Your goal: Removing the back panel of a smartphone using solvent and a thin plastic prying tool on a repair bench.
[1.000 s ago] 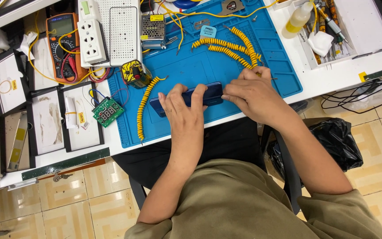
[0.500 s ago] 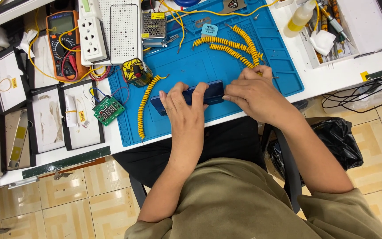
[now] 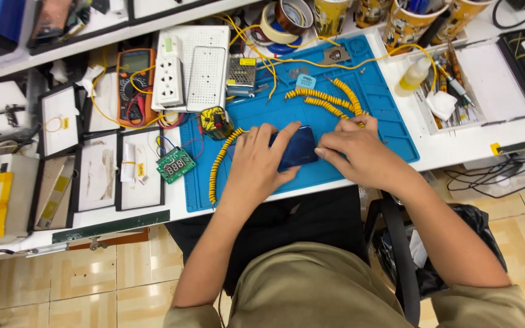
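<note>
Item: dark blue phone-shaped device [image 3: 297,147], flat, glossy, rounded at its corners, lying on the blue work mat [image 3: 390,130] near the mat's front edge; only its middle and right portion show, the left end being covered by fingers, so its full outline and any face detail cannot be made out. Left hand [image 3: 256,165]: laid palm-down over the device's left end, fingers spread and resting along its top edge, thumb side toward the body; whether the fingers curl under the device is hidden. Right hand [image 3: 360,155]: fingertips pressed against the device's right end, pinching it between thumb and forefinger as far as can be seen; the underside of the grip is out of sight. Adjacent: yellow coiled leads [image 3: 323,100] lying on the mat just behind the right hand, another coiled lead [image 3: 219,167] running down the mat's left side beside the left wrist. Further out: small green circuit board with red digit display [image 3: 175,164] left of the mat; orange multimeter [image 3: 135,85] and white power strip [image 3: 168,73] behind it; small squeeze bottle [image 3: 413,76] to the right; tape rolls [image 3: 287,18] at the rear, partly cut off by the top edge.
</note>
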